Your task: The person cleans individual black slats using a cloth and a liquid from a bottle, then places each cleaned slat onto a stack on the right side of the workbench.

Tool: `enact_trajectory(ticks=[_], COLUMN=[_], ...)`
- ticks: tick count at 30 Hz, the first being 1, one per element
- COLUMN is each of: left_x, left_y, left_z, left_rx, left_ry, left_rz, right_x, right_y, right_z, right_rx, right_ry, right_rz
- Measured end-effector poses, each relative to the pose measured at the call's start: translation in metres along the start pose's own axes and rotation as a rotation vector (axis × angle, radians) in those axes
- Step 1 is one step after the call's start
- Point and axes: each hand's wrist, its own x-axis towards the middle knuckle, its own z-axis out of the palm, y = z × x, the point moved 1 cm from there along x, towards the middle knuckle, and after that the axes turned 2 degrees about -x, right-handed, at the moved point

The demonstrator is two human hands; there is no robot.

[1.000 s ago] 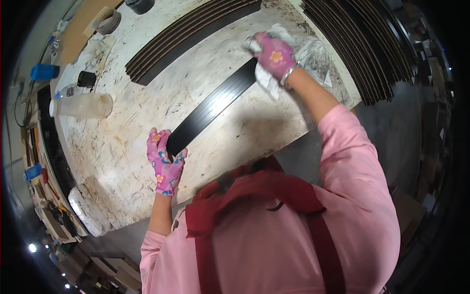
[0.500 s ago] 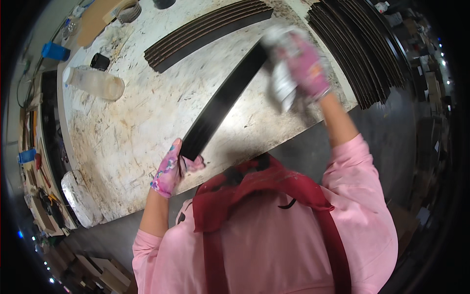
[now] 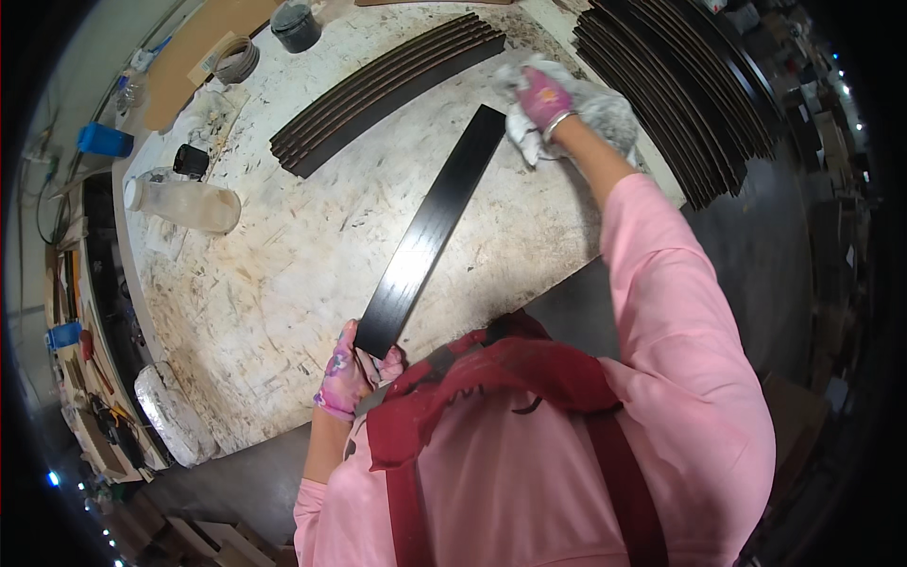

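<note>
A flat black strip (image 3: 430, 231) runs aslant over the worktable, glossy along its middle. My left hand (image 3: 350, 373), in a pink patterned glove, grips its near end, thumb on one side and fingers on the other. Past the far end, to the right, my right hand (image 3: 544, 98) in a pink glove is closed on a crumpled white-grey rag (image 3: 605, 118), which is spread on the table. The rag lies close beside the strip's far end. Some fingers of the right hand are hidden by the glove's back.
Several dark strips (image 3: 387, 94) lie side by side at the back; a larger stack of them (image 3: 675, 94) is at the right. A cloudy plastic bottle (image 3: 189, 206), small black cup (image 3: 191, 161), dark jar (image 3: 296, 26) and blue container (image 3: 104, 140) stand left. Tools (image 3: 113, 420) hang beyond the table's left edge.
My right hand and the rag have moved off the strip's far end onto the table beside it. The strip's near end and my left hand have come closer to me.
</note>
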Motion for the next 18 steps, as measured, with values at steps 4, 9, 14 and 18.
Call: enact_trajectory(ticks=[4, 9, 14, 18], left_x=[-0.004, -0.008, 0.0, -0.005], left_y=[0.0, 0.0, 0.009, 0.004], left_z=[-0.012, 0.005, 0.006, -0.019], left_rx=[-0.12, -0.104, -0.061, -0.088], left_ry=[0.013, 0.004, -0.03, -0.009], left_rz=[-0.045, 0.159, 0.112, 0.069], right_x=[0.0, -0.03, -0.1, -0.197], right_y=[-0.011, -0.073, -0.13, -0.245], right_z=[-0.058, -0.086, -0.046, -0.035], right_rx=[0.242, 0.255, -0.099, -0.142], right_ry=[-0.163, -0.101, -0.185, -0.414], right_rz=[0.314, -0.057, -0.21, -0.637])
